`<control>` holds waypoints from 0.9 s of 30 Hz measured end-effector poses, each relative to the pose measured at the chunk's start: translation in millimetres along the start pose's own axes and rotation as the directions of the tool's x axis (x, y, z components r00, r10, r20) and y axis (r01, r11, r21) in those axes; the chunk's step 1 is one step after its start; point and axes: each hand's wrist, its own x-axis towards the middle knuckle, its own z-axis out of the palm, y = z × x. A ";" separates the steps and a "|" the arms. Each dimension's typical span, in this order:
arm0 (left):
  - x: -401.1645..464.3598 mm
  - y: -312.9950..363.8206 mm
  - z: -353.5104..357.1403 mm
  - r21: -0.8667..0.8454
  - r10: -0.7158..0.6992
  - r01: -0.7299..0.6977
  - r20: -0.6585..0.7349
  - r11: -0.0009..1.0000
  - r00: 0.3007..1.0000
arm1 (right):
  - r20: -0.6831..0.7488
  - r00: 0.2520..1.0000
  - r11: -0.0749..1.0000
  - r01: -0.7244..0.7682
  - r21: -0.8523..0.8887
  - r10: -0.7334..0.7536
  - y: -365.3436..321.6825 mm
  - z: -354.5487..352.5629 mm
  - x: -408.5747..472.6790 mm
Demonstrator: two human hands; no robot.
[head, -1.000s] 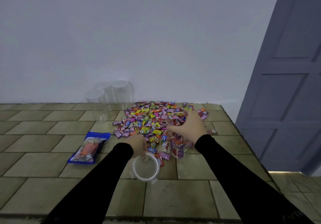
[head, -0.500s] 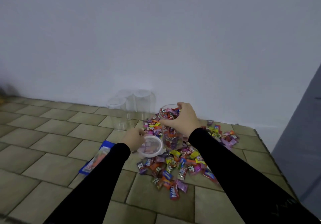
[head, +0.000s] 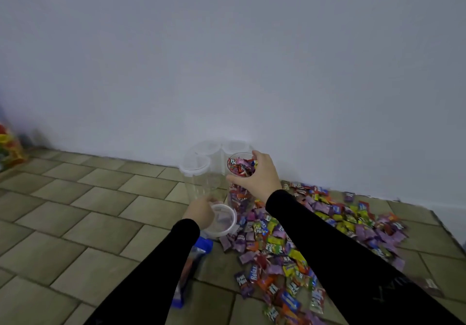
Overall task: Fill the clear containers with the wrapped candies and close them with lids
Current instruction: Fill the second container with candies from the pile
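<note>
Right hand fingers: curled over the rim of the filled container [head: 239, 173], right hand [head: 256, 176] gripping it from the top.
Left hand fingers: wrapped on the edge of a white lid [head: 222, 221], left hand [head: 200, 211] holding it tilted.
Filled container: upright, open-topped, packed with wrapped candies, at the pile's left end.
Wrapped candies [head: 315, 239]: spread over the tiled desk [head: 88, 213].
Empty containers [head: 199, 175]: lidded, against the wall.
Blue packet [head: 194, 261]: under the left sleeve.
</note>
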 end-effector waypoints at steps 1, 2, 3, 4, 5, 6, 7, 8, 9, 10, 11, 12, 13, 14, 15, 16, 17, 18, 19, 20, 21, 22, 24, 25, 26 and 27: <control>7.5 -1.3 -0.8 0.027 0.018 -0.018 0.018 0.999 1.000 | 0.010 1.000 1.000 -0.006 0.004 0.006 0.2 5.6 7.0; 14.8 -2.9 -0.7 0.052 0.035 -0.037 0.030 0.998 0.999 | 0.015 1.000 1.000 -0.013 0.008 0.013 1.4 11.5 13.6; 21.5 -4.3 0.1 0.077 0.048 -0.051 0.038 0.996 0.998 | 0.016 1.000 1.000 -0.024 0.012 0.024 2.9 17.6 19.7; 27.4 -5.4 1.1 0.100 0.060 -0.063 0.040 0.993 0.997 | 0.016 0.999 0.999 -0.033 0.014 0.032 4.7 23.4 24.8; 33.3 -7.2 2.2 0.115 0.069 -0.073 0.038 0.991 0.997 | 0.016 0.999 0.999 -0.038 0.012 0.038 6.5 29.4 29.7; 39.7 -9.9 3.5 0.123 0.078 -0.082 0.033 0.989 0.996 | 0.017 0.999 0.999 -0.042 0.008 0.042 8.3 35.5 35.1; 45.4 -12.9 4.6 0.128 0.083 -0.086 0.029 0.988 0.996 | 0.020 0.999 0.999 -0.047 0.007 0.047 10.2 40.8 40.1; 50.4 -16.8 5.6 0.128 0.085 -0.087 0.026 0.988 0.996 | 0.023 0.998 0.999 -0.052 0.011 0.052 12.0 45.5 44.9; 53.9 -19.9 5.9 0.122 0.082 -0.085 0.026 0.989 0.996 | 0.027 0.998 0.998 -0.057 0.016 0.056 13.2 48.8 48.2; 57.5 -23.9 5.9 0.116 0.077 -0.080 0.025 0.990 0.997 | 0.032 0.998 0.998 -0.062 0.019 0.062 14.1 53.0 51.9; 61.5 -28.7 5.9 0.108 0.074 -0.076 0.022 0.991 0.997 | 0.035 0.997 0.998 -0.067 0.018 0.067 15.2 58.1 56.0; 65.5 -33.4 5.6 0.099 0.072 -0.073 0.015 0.992 0.997 | 0.038 0.997 0.998 -0.069 0.012 0.069 16.3 63.5 59.6; 69.4 -37.7 5.0 0.091 0.070 -0.070 0.007 0.993 0.998 | 0.040 0.997 0.998 -0.069 0.003 0.069 17.3 68.5 62.3; 72.9 -41.2 4.2 0.092 0.067 -0.067 0.001 0.993 0.998 | 0.040 0.997 0.998 -0.069 -0.005 0.069 17.9 72.6 64.1; 76.3 -44.4 3.2 0.104 0.066 -0.065 -0.002 0.992 0.998 | 0.041 0.997 0.997 -0.071 -0.009 0.071 18.6 76.4 65.8; 79.4 -47.0 1.8 0.121 0.066 -0.065 0.000 0.991 0.998 | 0.044 0.996 0.997 -0.074 -0.010 0.074 18.9 79.4 67.4; 82.4 -49.6 0.8 0.134 0.068 -0.068 0.003 0.989 0.998 | 0.049 0.996 0.997 -0.077 -0.009 0.078 19.2 82.5 69.1; 84.8 -51.5 -0.2 0.143 0.072 -0.072 0.009 0.987 0.997 | 0.051 0.996 0.997 -0.079 -0.008 0.079 19.1 84.5 70.5; 86.9 -53.6 -0.7 0.149 0.072 -0.074 0.020 0.986 0.997 | 0.051 0.995 0.997 -0.080 -0.011 0.081 18.6 86.9 71.8; 88.3 -55.8 -1.0 0.159 0.069 -0.074 0.034 0.985 0.997 | 0.046 0.996 0.997 -0.080 -0.021 0.081 17.6 89.9 73.3; 89.4 -57.7 -0.8 0.175 0.067 -0.075 0.050 0.982 0.997 | 0.040 0.996 0.996 -0.079 -0.036 0.080 16.5 92.2 74.4; 90.3 -59.4 0.1 0.194 0.061 -0.074 0.069 0.978 0.996 | 0.035 0.996 0.996 -0.077 -0.052 0.079 15.1 94.1 75.3; 91.2 -61.9 2.1 0.224 0.043 -0.064 0.097 0.972 0.994 | 0.026 0.997 0.995 -0.075 -0.072 0.077 13.0 96.7 76.6; 91.1 -62.7 3.4 0.237 0.033 -0.055 0.097 0.970 0.995 | 0.023 0.997 0.994 -0.070 -0.081 0.072 12.4 97.7 77.1; 91.1 -63.4 4.8 0.244 0.023 -0.044 0.090 0.969 0.996 | 0.022 0.997 0.994 -0.066 -0.092 0.068 12.4 98.3 77.7; 90.8 -64.1 6.7 0.242 0.011 -0.030 0.080 0.970 0.997 | 0.024 0.997 0.992 -0.066 -0.104 0.068 12.8 98.9 78.3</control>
